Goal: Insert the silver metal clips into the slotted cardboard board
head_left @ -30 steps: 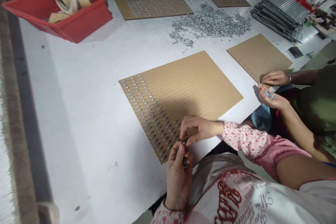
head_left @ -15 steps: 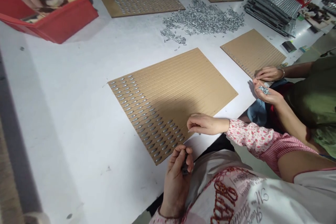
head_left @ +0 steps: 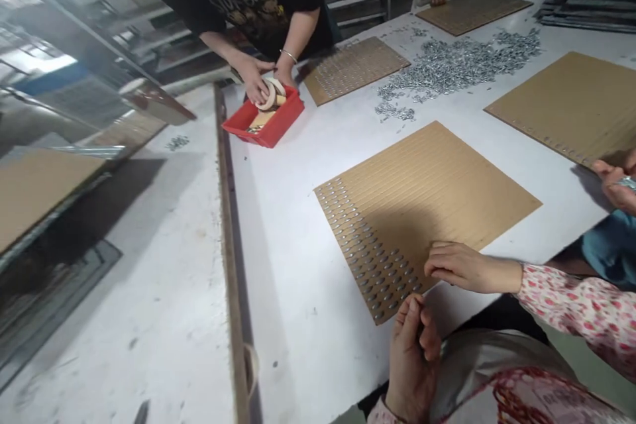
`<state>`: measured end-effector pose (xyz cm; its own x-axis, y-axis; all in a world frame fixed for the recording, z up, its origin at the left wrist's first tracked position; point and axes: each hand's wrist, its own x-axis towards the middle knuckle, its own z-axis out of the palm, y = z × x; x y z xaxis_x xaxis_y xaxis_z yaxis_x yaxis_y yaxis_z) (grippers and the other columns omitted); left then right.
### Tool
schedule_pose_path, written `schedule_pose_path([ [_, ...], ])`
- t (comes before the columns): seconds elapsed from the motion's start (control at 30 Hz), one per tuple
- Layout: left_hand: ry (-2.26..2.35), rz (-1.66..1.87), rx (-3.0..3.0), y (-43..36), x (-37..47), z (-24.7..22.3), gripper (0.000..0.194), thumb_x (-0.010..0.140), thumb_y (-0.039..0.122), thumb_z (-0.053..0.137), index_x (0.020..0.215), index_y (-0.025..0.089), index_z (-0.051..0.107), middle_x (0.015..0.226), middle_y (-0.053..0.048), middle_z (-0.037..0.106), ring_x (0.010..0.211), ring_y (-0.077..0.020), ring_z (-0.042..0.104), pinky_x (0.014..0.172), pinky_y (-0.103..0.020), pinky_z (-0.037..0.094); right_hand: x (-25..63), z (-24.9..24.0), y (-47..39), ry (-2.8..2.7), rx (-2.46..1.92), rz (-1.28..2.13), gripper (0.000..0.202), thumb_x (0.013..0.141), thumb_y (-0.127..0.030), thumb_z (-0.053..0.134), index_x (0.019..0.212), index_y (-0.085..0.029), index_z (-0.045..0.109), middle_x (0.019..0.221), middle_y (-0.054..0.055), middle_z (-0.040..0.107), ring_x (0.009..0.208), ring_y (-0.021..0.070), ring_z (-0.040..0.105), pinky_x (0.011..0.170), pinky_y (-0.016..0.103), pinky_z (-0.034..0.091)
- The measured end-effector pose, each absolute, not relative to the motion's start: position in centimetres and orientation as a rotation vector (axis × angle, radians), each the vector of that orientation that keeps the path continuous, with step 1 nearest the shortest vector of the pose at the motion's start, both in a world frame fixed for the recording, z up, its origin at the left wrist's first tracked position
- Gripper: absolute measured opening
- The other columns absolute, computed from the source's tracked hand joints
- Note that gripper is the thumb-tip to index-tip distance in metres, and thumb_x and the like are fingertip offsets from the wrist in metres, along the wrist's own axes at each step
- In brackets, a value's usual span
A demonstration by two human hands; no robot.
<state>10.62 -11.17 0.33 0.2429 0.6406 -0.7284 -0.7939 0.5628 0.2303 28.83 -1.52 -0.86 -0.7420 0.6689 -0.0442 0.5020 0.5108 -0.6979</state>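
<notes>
A brown board point(head_left: 447, 179) with fine parallel lines lies on the white table. Small silver pointed pieces point(head_left: 370, 265) stand in rows along its left part. My left hand point(head_left: 415, 351) is at the board's near corner, palm up with the fingers curled; whatever it encloses is hidden now. To its right, my right hand point(head_left: 460, 267) hovers at the board's near edge, its fingers bent together and the fingertips partly hidden. A shadow falls on the board beside it.
Loose silver pieces point(head_left: 457, 63) are heaped behind the board. A person handles rolls in a red tray point(head_left: 273, 126) at the back left. Another board point(head_left: 571, 103) and a co-worker's hands are at the right. A raised strip point(head_left: 229, 245) divides the table at left.
The view has swung left, so the board and both my hands appear farther right. The person at the red tray and the left table have come into view. My hands keep nearly the same pose.
</notes>
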Motion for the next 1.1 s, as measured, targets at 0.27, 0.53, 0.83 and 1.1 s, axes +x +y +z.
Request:
schedule_pose_path([
  [0.27,0.925,0.997,-0.183,-11.7,11.3,-0.6,0.029,0.065,0.02,0.079,0.091,0.013,0.067,0.07,-0.002,0.057,0.049,-0.0051,0.043,0.041,-0.016,0.032,28.6,-1.2,-2.3,-2.592,-1.088,0.892,0.029,0.096,-0.028,0.037,0.084,-0.018,0.061,0.079,0.006,0.062,0.079,0.0162,0.051,0.072,0.03,0.038],
  [0.53,0.922,0.953,-0.272,-12.2,11.0,-0.8,0.032,0.061,0.015,0.084,0.087,0.014,0.065,0.075,-0.002,0.059,0.054,-0.0037,0.046,0.044,-0.012,0.033,28.3,-0.8,-2.5,-2.605,-1.116,0.839,0.024,0.095,-0.026,0.039,0.085,-0.017,0.059,0.082,0.006,0.062,0.082,0.016,0.05,0.074,0.029,0.039],
  [0.83,0.906,0.924,-0.195,-12.0,11.5,-0.3,0.037,0.061,0.026,0.085,0.091,0.013,0.065,0.071,0.0,0.055,0.051,-0.003,0.04,0.041,-0.012,0.031,28.4,-0.8,-2.5,-2.614,-1.143,0.805,0.025,0.096,-0.026,0.039,0.083,-0.017,0.059,0.08,0.006,0.06,0.08,0.0162,0.049,0.075,0.03,0.037],
  [1.1,0.865,0.929,-0.095,-12.0,11.4,-0.3,0.027,0.071,0.032,0.078,0.087,0.014,0.066,0.06,0.005,0.045,0.044,-0.0011,0.029,0.038,-0.012,0.023,29.1,-0.3,-2.1,-2.59,-1.219,0.778,0.028,0.096,-0.036,0.042,0.086,-0.018,0.061,0.083,0.004,0.061,0.085,0.0158,0.048,0.077,0.031,0.029],
])
